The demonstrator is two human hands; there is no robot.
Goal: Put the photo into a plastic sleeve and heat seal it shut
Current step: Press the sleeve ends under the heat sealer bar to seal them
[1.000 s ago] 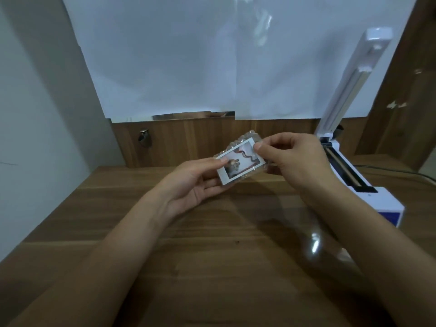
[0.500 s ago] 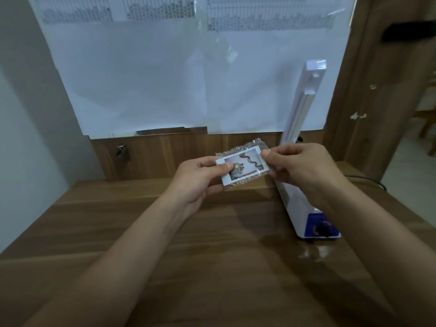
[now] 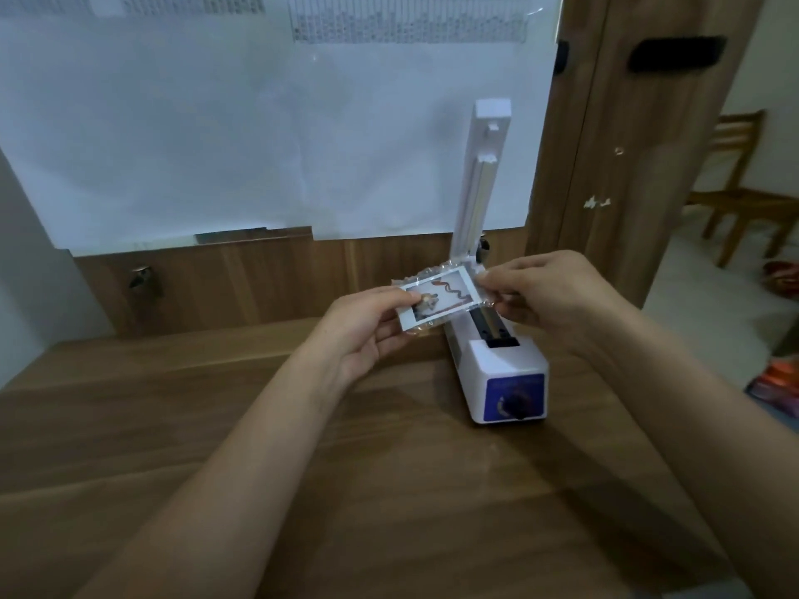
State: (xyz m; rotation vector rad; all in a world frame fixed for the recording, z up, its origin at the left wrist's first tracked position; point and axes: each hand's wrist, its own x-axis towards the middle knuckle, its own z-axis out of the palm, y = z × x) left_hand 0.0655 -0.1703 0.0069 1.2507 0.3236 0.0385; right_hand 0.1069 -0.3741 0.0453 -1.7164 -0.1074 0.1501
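A small white-bordered photo (image 3: 441, 299) sits partly inside a clear plastic sleeve (image 3: 417, 279), held in the air above the wooden desk. My left hand (image 3: 367, 328) pinches the photo's left end between thumb and fingers. My right hand (image 3: 549, 296) pinches the sleeve's right end. Just behind and below them stands the white heat sealer (image 3: 501, 365), its lid arm (image 3: 482, 183) raised upright and its sealing strip exposed. The sleeve's right edge hangs over the sealer's strip; whether it touches is unclear.
The sealer has a blue front panel with a black knob (image 3: 514, 402). White paper sheets (image 3: 259, 123) cover the wall behind the wooden desk (image 3: 216, 425). A wooden cabinet (image 3: 627, 166) stands at right, with a wooden chair (image 3: 743, 196) beyond it.
My head has turned right, so the sealer now lies near the middle of the view. Both hands have carried the photo and sleeve rightward over the sealer.
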